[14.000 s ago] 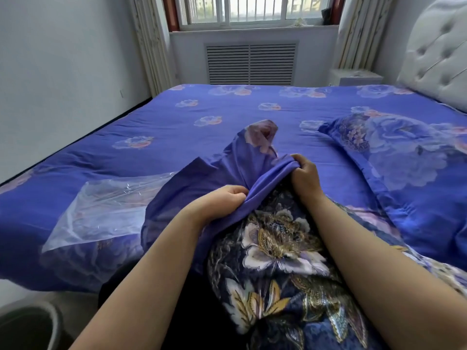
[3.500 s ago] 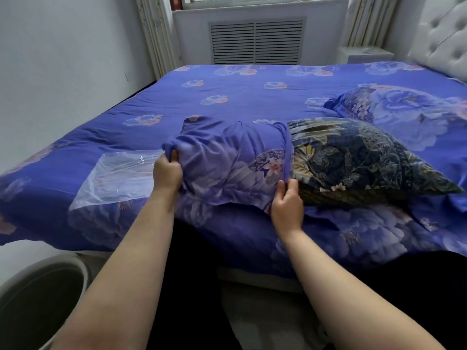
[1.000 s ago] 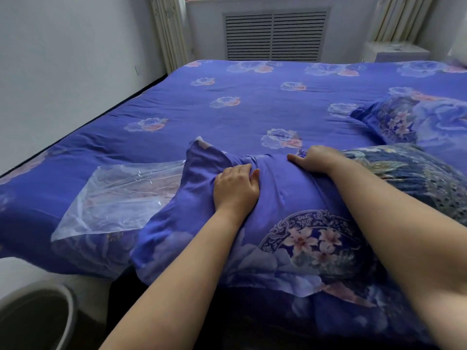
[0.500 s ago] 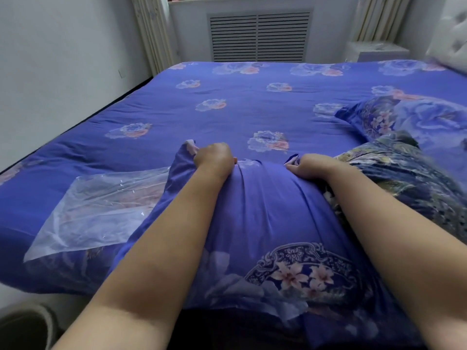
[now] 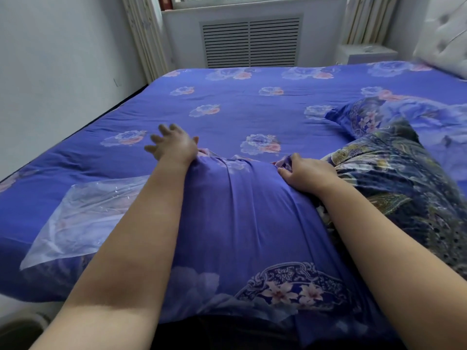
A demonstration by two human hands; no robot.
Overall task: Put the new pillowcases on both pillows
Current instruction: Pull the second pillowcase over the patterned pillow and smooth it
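The blue-violet floral fabric pillowcase (image 5: 240,223) lies right in front of me on the near edge of the bed, drawn part-way over a dark navy pillow with a gold-and-white flower print (image 5: 394,178), whose uncovered end sticks out to the right. The case is stretched smooth over the pillow's bulk, with a panel of pale lilies near its lower edge.

My right hand (image 5: 307,174) sits on the far rim of the case, its fingers (image 5: 293,160) curled and pinching a bunch of the fabric where case meets pillow. My left hand (image 5: 173,144) is at the case's far left corner with the fingers (image 5: 158,138) spread wide and straight, holding nothing; the heel of the hand is touching the bunched corner.

Just left of the pillowcase a clear plastic packaging bag (image 5: 83,210) lies flat on the blue floral bedspread (image 5: 240,107). A second pillow in a matching blue floral case (image 5: 404,114) rests beyond the dark one, toward the tufted white headboard (image 5: 447,41). Past the bed I see a white slatted radiator cover (image 5: 251,41) under the window and a small white nightstand (image 5: 364,53).
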